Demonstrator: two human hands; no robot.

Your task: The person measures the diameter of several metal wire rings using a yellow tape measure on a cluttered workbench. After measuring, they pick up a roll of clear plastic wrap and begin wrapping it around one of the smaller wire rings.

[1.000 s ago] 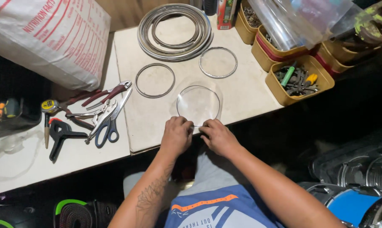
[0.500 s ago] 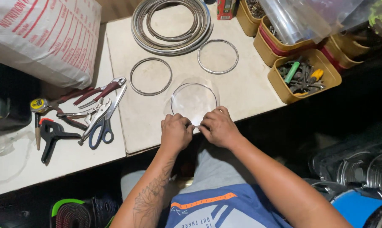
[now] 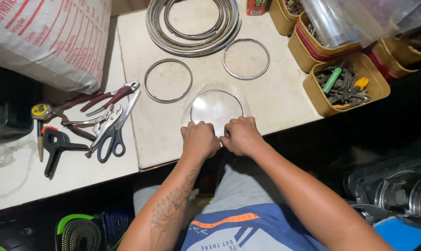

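A metal ring covered with clear plastic film (image 3: 216, 108) lies on the pale board (image 3: 275, 100) near its front edge. My left hand (image 3: 199, 138) and my right hand (image 3: 240, 135) sit side by side, knuckles up, fingers curled onto the ring's near rim and pinching the film there. Two bare metal rings lie further back: one (image 3: 168, 80) to the left, one (image 3: 246, 58) to the right. A coil of larger steel rings (image 3: 194, 25) rests at the back of the board.
Pliers, locking pliers, scissors (image 3: 113, 135), a black clamp (image 3: 57, 146) and a tape measure (image 3: 42, 111) lie left of the board. A white sack (image 3: 47, 42) fills the back left. Yellow bins of small parts (image 3: 343, 83) and clear rolled plastic (image 3: 334, 21) stand at right.
Both hands stay on the ring's near rim, drawing slightly closer together. The view has shifted a little; nothing else on the table moved.
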